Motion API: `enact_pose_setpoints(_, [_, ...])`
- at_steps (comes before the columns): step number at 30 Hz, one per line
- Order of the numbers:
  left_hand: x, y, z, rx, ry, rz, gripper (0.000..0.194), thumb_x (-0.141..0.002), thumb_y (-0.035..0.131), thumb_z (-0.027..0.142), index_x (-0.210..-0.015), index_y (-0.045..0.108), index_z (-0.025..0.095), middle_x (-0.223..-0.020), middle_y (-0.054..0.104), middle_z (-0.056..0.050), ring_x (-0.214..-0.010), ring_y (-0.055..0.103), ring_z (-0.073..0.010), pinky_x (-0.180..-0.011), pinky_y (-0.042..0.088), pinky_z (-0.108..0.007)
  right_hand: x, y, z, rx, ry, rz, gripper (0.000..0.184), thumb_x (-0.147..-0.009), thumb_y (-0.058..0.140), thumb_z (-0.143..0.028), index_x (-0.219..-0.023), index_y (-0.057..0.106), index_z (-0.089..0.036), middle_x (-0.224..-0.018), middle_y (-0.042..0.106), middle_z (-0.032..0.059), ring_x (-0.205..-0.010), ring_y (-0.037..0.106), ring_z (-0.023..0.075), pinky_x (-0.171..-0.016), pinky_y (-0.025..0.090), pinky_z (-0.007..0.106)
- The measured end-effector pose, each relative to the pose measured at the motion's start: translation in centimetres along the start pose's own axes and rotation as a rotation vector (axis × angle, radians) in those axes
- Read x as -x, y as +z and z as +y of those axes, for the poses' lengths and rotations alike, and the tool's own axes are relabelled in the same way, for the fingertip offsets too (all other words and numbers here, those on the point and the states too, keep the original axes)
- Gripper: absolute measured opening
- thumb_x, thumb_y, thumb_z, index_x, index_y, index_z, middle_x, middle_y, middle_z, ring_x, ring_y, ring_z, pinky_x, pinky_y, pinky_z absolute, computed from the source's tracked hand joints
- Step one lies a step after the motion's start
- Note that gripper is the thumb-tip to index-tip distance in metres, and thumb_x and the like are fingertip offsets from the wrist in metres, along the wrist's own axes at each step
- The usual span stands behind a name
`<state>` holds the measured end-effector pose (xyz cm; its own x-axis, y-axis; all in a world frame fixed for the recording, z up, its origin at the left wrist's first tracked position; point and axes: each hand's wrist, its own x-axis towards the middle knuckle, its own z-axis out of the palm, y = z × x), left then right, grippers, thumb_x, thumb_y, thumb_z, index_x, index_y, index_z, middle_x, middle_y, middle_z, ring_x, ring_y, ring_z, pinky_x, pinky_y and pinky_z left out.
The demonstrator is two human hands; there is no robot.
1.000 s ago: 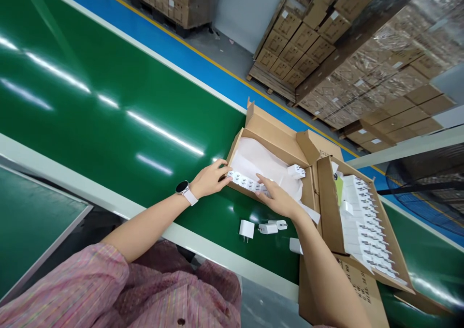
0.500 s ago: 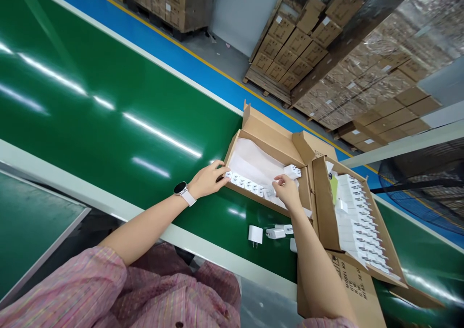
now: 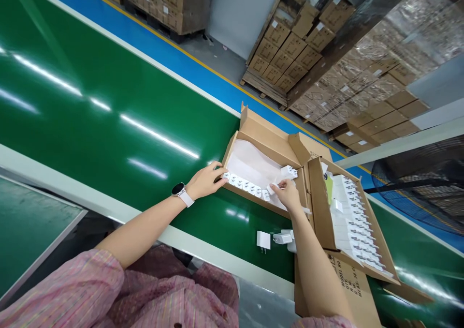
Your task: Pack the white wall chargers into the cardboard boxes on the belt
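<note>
**Q:** Status at the open ctn?

**A:** L hand (image 3: pixel 205 182) at the near end of a row of white chgrs (image 3: pixel 244 186), fingers curled over the end unit, moderately spread. Can't tell if gripping or just bracing. R hand (image 3: pixel 288 196) at the far end, fingers narrow, tips appear pinched on one chgr (image 3: pixel 270 189).

**Q:** Where's the row sitting?

**A:** Inside the open cardboard ctn (image 3: pixel 264 137), along its near wall, on a white paper liner (image 3: pixel 250 161). Two more chgrs (image 3: pixel 289 172) sit deeper in. Second ctn (image 3: pixel 319 207), packed w/ rows, just beside it.

**Q:** Risks?

**A:** In my view the row relies on pressure at both ends. If L slackens, units could tip or fan out. Liner could bunch under them and prongs could snag it. Loose chgrs (image 3: pixel 263 241) lie on the green belt (image 3: pixel 108 110) near the ctn. If the belt runs or a forearm catches them, they could slide or drop off the edge.

**Q:** Anything else?

**A:** Watch (image 3: pixel 178 189) on L wrist. Its case could mark white casings if dragged across them. Clear of them at present.
</note>
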<state>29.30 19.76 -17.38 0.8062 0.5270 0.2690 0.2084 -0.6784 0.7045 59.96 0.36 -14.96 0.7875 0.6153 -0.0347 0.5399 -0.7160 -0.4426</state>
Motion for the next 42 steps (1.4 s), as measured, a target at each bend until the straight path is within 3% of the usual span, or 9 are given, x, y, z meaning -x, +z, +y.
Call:
enact_pose_setpoints(3, [0.0, 0.0, 0.0, 0.017, 0.003, -0.004, 0.037, -0.105, 0.046, 0.044, -0.124, 0.069, 0.022, -0.131, 0.061, -0.010, -0.077, 0.068, -0.0183, -0.077, 0.060, -0.037, 0.9, -1.0, -0.4, 0.163, -0.057, 0.033, 0.031, -0.083, 0.065, -0.051, -0.095, 0.062, -0.023, -0.090, 0.070, 0.0104, -0.087, 0.067, 0.0294, -0.082, 0.052, 0.041])
enact_pose_setpoints(6, [0.0, 0.1, -0.1, 0.044, 0.012, 0.000, 0.036, -0.105, 0.046, 0.042, -0.123, 0.069, 0.021, -0.129, 0.061, -0.011, -0.077, 0.068, -0.0184, -0.080, 0.060, -0.038, 2.1, -1.7, -1.1, 0.225, -0.177, -0.196, 0.035, -0.093, 0.051, -0.055, -0.089, 0.065, -0.023, -0.087, 0.072, 0.0101, -0.085, 0.066, 0.0277, -0.080, 0.051, 0.038])
enact_pose_setpoints(9, [0.0, 0.1, -0.1, 0.070, 0.019, 0.006, 0.036, -0.104, 0.046, 0.041, -0.122, 0.069, 0.020, -0.127, 0.062, -0.011, -0.075, 0.067, -0.0180, -0.080, 0.061, -0.039, 3.1, -2.4, -1.7, 0.127, -0.266, -0.408, 0.038, -0.096, 0.046, -0.054, -0.096, 0.070, -0.024, -0.101, 0.076, 0.0080, -0.090, 0.067, 0.0265, -0.083, 0.053, 0.038])
enact_pose_setpoints(17, [0.0, 0.1, 0.0, 0.097, 0.021, 0.005, 0.033, -0.104, 0.047, 0.039, -0.117, 0.070, 0.019, -0.126, 0.062, -0.011, -0.076, 0.067, -0.0175, -0.078, 0.061, -0.036, 3.7, -3.0, -2.8, -0.080, -0.242, -0.542, 0.046, -0.096, 0.047, -0.058, -0.119, 0.072, -0.026, -0.128, 0.072, 0.0059, -0.114, 0.065, 0.0277, -0.095, 0.055, 0.041])
enact_pose_setpoints(23, [0.1, -0.2, -0.2, 0.004, 0.050, 0.018, 0.034, -0.105, 0.048, 0.040, -0.125, 0.067, 0.020, -0.131, 0.062, -0.012, -0.089, 0.070, -0.0218, -0.076, 0.061, -0.036, 8.1, -5.1, 0.1, 0.072, -0.249, -0.101, 0.040, -0.094, 0.049, -0.053, -0.109, 0.069, -0.022, -0.103, 0.071, 0.0105, -0.095, 0.067, 0.0272, -0.080, 0.055, 0.039])
enact_pose_setpoints(28, [0.3, -0.5, 0.7, -0.099, 0.112, 0.181, 0.038, -0.102, 0.056, 0.035, -0.138, 0.061, 0.021, -0.139, 0.060, -0.017, -0.117, 0.065, -0.0328, -0.096, 0.060, -0.048, 16.3, -3.9, 4.3, 0.494, -0.373, -0.170, 0.050, -0.086, 0.062, -0.048, -0.131, 0.066, -0.028, -0.127, 0.068, 0.0139, -0.121, 0.059, 0.0385, -0.092, 0.052, 0.050])
enact_pose_setpoints(32, [0.8, -0.3, 1.7, -0.046, 0.236, 0.213, 0.037, -0.103, 0.055, 0.030, -0.139, 0.060, 0.022, -0.138, 0.063, -0.017, -0.125, 0.064, -0.0326, -0.101, 0.060, -0.049, 19.9, -1.3, 6.3, 0.680, -0.385, -0.086, 0.038, -0.091, 0.057, -0.040, -0.124, 0.070, -0.026, -0.137, 0.063, 0.0165, -0.135, 0.048, 0.0462, -0.101, 0.046, 0.062])
enact_pose_setpoints(38, [1.5, 0.3, 2.3, -0.003, 0.363, 0.107, 0.033, -0.105, 0.048, 0.027, -0.134, 0.063, 0.023, -0.130, 0.068, -0.014, -0.119, 0.070, -0.0277, -0.095, 0.064, -0.043, 20.3, -0.9, 8.5, 0.556, -0.476, 0.024, 0.028, -0.096, 0.056, -0.037, -0.115, 0.068, -0.020, -0.127, 0.066, 0.0203, -0.123, 0.055, 0.0421, -0.102, 0.048, 0.059])
enact_pose_setpoints(42, [2.2, 1.3, 3.8, 0.108, 0.407, -0.031, 0.033, -0.104, 0.055, 0.032, -0.134, 0.064, 0.023, -0.130, 0.069, -0.013, -0.120, 0.070, -0.0265, -0.100, 0.061, -0.042, 21.4, 0.8, 6.3, 0.228, -0.447, 0.161, 0.037, -0.101, 0.051, -0.043, -0.130, 0.060, -0.021, -0.127, 0.064, 0.0189, -0.126, 0.056, 0.0389, -0.103, 0.050, 0.060])
